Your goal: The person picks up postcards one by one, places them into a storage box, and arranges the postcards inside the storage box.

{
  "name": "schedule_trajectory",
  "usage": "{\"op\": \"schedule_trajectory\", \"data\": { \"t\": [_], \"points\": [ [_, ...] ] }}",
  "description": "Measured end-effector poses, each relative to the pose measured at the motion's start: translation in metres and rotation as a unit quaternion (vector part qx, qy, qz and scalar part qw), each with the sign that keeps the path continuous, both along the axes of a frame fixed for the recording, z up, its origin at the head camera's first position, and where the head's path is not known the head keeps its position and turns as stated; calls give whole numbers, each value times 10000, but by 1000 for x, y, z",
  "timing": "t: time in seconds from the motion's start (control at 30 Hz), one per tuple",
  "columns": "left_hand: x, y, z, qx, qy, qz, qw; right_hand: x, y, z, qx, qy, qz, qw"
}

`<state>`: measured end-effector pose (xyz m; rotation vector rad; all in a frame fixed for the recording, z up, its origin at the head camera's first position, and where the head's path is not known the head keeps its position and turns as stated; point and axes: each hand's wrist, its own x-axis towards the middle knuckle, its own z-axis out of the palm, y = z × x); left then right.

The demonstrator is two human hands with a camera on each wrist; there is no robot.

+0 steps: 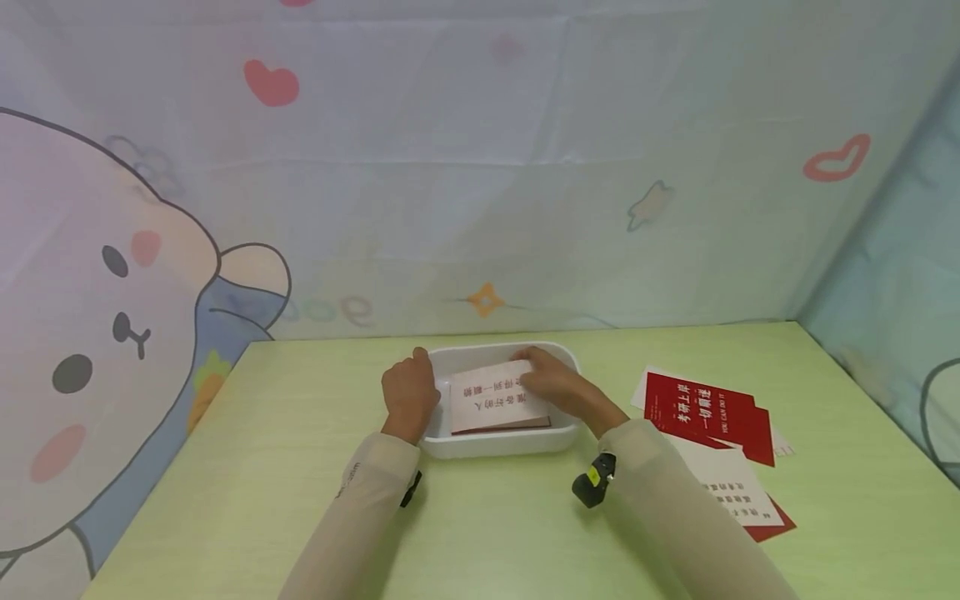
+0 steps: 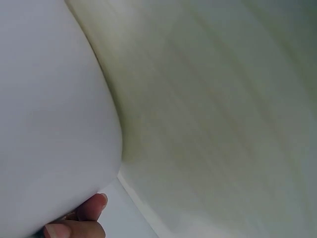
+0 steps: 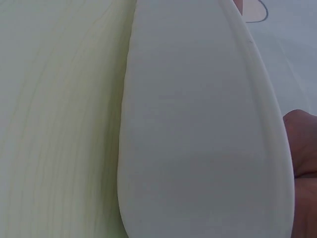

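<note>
A white plastic tub [image 1: 495,446] sits near the table's far edge, and its wall [image 2: 54,124] fills much of the left wrist view. My left hand [image 1: 410,396] grips the tub's left rim; its fingertips [image 2: 81,229] show beside the wall. Inside the tub lies a white card [image 1: 491,398] with dark red writing. My right hand [image 1: 561,385] reaches over the right rim and holds this card by its right side. Under it, a red edge of another card [image 1: 517,427] shows. In the right wrist view the tub wall [image 3: 198,124] hides most of that hand.
Several red and white cards lie overlapping to the right of the tub, among them a red card [image 1: 697,404] and a white card [image 1: 723,479]. The pale green table [image 1: 300,483] ends at a printed cloth backdrop [image 1: 465,208]. A dark cable [image 1: 926,417] hangs at the right.
</note>
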<state>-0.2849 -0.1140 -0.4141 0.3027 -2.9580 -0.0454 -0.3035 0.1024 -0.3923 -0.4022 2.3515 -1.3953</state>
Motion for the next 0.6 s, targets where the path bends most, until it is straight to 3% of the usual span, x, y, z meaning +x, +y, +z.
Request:
{"op": "schedule_trajectory", "data": {
  "t": [0.37,0.6],
  "points": [
    [1,1,0,-86,-58,39,9999,1,-8,-4,816,733,-80,9939],
    [-1,1,-1,-94,-29,37,9999,0,-10,-6,1599,1127,-122,9806]
  ]
}}
